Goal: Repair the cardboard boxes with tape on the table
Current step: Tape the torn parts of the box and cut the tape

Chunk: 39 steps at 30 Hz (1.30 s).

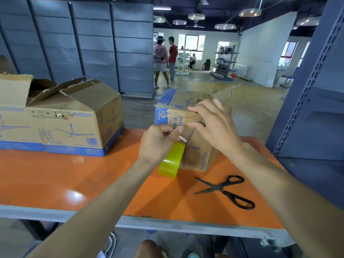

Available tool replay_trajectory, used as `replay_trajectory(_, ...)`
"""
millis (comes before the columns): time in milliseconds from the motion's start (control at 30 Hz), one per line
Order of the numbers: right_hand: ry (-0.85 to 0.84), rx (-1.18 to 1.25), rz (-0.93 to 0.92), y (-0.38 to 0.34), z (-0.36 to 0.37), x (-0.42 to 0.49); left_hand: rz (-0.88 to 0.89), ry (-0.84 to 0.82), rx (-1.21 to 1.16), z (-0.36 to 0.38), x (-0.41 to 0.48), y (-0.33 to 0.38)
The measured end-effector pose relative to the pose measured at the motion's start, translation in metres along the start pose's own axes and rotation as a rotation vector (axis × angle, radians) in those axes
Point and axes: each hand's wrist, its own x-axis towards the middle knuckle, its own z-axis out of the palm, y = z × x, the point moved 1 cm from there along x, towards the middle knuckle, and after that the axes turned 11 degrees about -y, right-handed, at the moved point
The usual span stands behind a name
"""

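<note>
The small cardboard box (201, 157) stands on the orange table (74, 179) right in front of me, its near face toward me and a torn flap standing up at its far end, at about one o'clock. My left hand (158, 140) is the nearer one to the work: thumb and curled fingers pinch the yellow tape roll (172, 161) at its top, and the roll hangs on edge below my knuckles at six o'clock, touching the box's near face. A shiny bit of strip shows just beside my thumb at three o'clock; where it sticks I cannot tell. My right hand (214, 121) lies at two o'clock from the left, fingers straight and spread, pressing flat over the box's top near edge, wrist high and forearm coming in from five o'clock. As I judge it, the tape has to run along the six-to-twelve line, up the near face and over that edge, so the roll must travel toward my right palm. The scissors (223, 189) lie part open at five o'clock of the box, near my right forearm. The larger cardboard box (65, 123), flaps open, sits well apart at nine o'clock
</note>
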Motion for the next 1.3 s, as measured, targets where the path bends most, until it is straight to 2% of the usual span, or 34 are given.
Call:
replay_trajectory(100,-0.034,-0.057,0.008,0.000,-0.001,-0.002,0.034,0.042,0.023,-0.008,-0.005,0.000)
replay_trajectory(233,0.111,0.040,0.085,-0.010,0.000,0.001,0.036,0.106,0.097,-0.018,-0.008,-0.003)
replay_trajectory(333,0.162,0.072,0.139,-0.015,0.003,0.005,0.121,0.124,0.040,-0.021,-0.010,-0.009)
replay_trajectory(567,0.017,0.123,0.047,0.000,-0.001,0.001,0.269,0.034,-0.117,-0.023,-0.008,-0.006)
replay_trajectory(733,-0.112,0.165,0.049,0.004,-0.007,-0.008,0.273,0.095,-0.156,-0.014,-0.020,-0.003)
replay_trajectory(900,-0.161,0.150,0.032,0.002,-0.015,-0.011,0.253,0.100,-0.194,-0.015,-0.034,0.007)
replay_trajectory(1000,-0.193,0.112,0.030,-0.005,-0.025,-0.017,0.238,0.163,-0.159,-0.016,-0.041,0.013)
replay_trajectory(1133,-0.152,0.151,0.151,-0.022,-0.041,-0.033,0.259,0.221,-0.129,-0.017,-0.051,0.021)
replay_trajectory(1300,-0.099,0.405,0.264,-0.057,-0.047,-0.070,0.260,0.104,-0.075,-0.016,-0.064,0.028)
